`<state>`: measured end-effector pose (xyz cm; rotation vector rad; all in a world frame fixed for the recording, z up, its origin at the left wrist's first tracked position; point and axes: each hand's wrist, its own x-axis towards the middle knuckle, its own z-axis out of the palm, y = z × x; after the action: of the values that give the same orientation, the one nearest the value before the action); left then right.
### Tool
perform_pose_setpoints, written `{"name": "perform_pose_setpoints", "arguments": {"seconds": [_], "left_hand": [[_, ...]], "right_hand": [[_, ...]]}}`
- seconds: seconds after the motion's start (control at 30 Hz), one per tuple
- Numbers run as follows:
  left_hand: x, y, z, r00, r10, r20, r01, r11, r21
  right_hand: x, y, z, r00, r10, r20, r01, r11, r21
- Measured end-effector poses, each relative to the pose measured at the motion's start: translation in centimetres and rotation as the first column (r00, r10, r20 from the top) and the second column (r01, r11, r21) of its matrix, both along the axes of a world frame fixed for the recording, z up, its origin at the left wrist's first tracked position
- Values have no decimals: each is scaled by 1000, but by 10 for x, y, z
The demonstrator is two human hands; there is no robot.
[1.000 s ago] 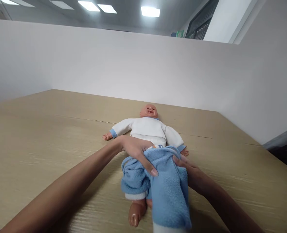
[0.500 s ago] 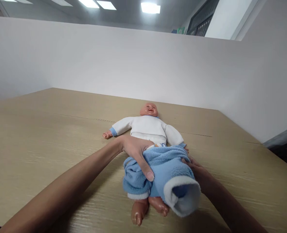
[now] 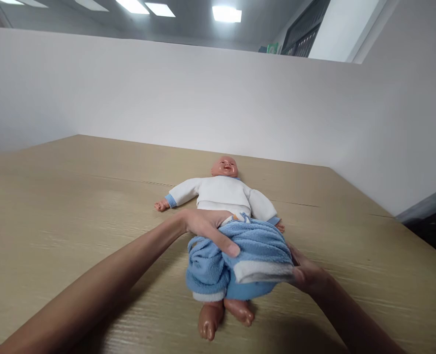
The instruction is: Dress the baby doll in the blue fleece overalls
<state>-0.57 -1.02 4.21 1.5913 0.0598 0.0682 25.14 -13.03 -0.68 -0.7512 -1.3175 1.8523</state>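
A baby doll in a white top lies on its back on the table, head away from me and bare feet toward me. Light blue fleece trousers cover its hips and legs. My left hand grips them at the waist, thumb across the front; its other fingers are partly hidden. On the right side, my right hand pinches the white cuff of one trouser leg, which is bunched up toward the waist. Both feet stick out below the cloth. A bit of patterned cloth shows at the waistband.
The wooden table spreads around the doll, with a thin seam running across it. A white partition rises behind its far edge. Past the table's right edge there is a dark area.
My right hand has moved the cuff up toward the waist, so its open end no longer faces me. My left thumb has shifted slightly up the trousers. The doll stays in place.
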Motion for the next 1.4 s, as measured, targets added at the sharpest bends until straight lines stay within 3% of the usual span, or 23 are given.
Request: {"name": "perform_pose_setpoints", "arguments": {"seconds": [0.13,0.23,0.4,0.5,0.6,0.67,0.8,0.93,1.07,1.17,1.23,1.4], "left_hand": [[-1,0,-2,998,12,-68,-9,999,40],[-3,1,-2,993,62,-102,-51,993,107],[-1,-2,4,998,62,-25,-58,989,136],[5,-6,9,996,84,24,-87,972,217],[11,-11,14,991,134,8,-131,954,269],[12,-16,18,990,128,-65,-102,945,310],[11,-27,29,971,72,-230,29,912,408],[11,-37,33,927,180,-328,57,799,598],[15,-47,30,859,282,-427,127,691,711],[18,-58,31,807,356,-472,185,605,774],[19,-65,34,789,383,-480,212,565,798],[21,-76,38,737,447,-507,243,525,816]], "right_hand": [[-2,2,-2,999,5,45,-5,1000,4],[-9,4,3,984,-132,118,121,988,95],[-25,-9,19,921,-355,163,318,923,214],[-43,-35,29,799,-545,253,482,833,271],[-70,-68,30,588,-726,357,672,684,285],[-91,-90,26,468,-778,420,751,600,276],[-117,-117,9,358,-811,463,799,523,298],[-112,-123,-9,271,-801,534,756,520,398],[-93,-126,-27,86,-777,624,625,530,574],[-82,-129,-37,-34,-738,674,536,556,636],[-78,-129,-41,-33,-751,659,501,558,661],[-74,-128,-45,110,-742,661,522,609,597]]}}
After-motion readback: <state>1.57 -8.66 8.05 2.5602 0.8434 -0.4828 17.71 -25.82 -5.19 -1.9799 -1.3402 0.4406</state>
